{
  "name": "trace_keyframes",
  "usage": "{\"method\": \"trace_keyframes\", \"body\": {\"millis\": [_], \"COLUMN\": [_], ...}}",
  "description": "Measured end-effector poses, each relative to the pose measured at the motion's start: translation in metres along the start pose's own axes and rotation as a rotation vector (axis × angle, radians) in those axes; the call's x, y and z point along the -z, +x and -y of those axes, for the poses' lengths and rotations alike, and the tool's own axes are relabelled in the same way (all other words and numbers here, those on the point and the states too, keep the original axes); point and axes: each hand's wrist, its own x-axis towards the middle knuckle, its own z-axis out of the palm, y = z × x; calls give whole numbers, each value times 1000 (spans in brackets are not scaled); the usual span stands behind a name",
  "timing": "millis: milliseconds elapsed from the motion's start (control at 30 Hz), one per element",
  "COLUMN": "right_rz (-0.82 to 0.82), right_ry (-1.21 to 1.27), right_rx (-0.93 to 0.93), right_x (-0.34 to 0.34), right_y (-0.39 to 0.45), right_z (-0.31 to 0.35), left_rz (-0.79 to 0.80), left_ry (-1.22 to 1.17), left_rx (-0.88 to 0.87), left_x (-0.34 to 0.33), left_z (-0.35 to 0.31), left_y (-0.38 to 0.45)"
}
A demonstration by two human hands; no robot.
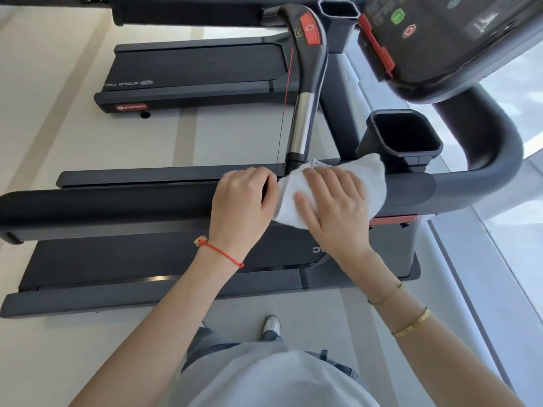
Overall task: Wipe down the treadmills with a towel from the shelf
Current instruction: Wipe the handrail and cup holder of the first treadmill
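Note:
A white towel [373, 183] is draped over the near treadmill's black side handrail [117, 207], just in front of the cup holder. My right hand [335, 207] lies flat on the towel with fingers spread, pressing it onto the rail. My left hand [244, 201] is right beside it to the left, its fingers curled over the top of the bare handrail. The near treadmill's belt deck [132, 257] runs below the rail.
A black cup holder [402, 139] and the console [458, 39] with red and green buttons rise at the upper right. A centre grip with a red stop button [308, 30] and a red cord stands ahead. A second treadmill [194, 71] lies beyond. Windows line the right.

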Motion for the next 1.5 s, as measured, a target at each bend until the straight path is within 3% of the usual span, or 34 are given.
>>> {"method": "trace_keyframes", "body": {"millis": [100, 300, 433, 633, 767, 933, 1100, 1333, 1400, 1500], "right_rz": [28, -21, -91, 8, 74, 12, -104, -131, -171, -267], "right_ry": [-58, -106, -65, 18, -24, -24, 104, 169, 202, 259], "right_rx": [70, -120, -279, -88, -10, -257, -360, -213, -278, -590], "right_x": [9, 33, 23, -2, 4, 26, 26, 35, 42, 59], "right_y": [-8, -27, -23, -19, -27, -40, -37, -53, -53, -48], "right_z": [-36, -109, -80, -12, -38, -82, -72, -81, -93, -117], "left_rz": [15, 25, 39, 59, 62, 76, 93, 139, 160, 166], "left_ry": [5, 27, 36, 22, 25, 5, 12, -81, -115, -138], "left_rx": [-4, -11, -23, -34, -44, -46, -15, -59, -75, -85], "left_x": [-8, -18, -15, -12, -11, -9, -13, -24, -31, -46], "left_z": [-10, -26, -23, -20, -19, -18, -22, -43, -57, -78], "left_y": [2, 2, 1, 2, 2, 2, 3, 10, 16, 28]}}
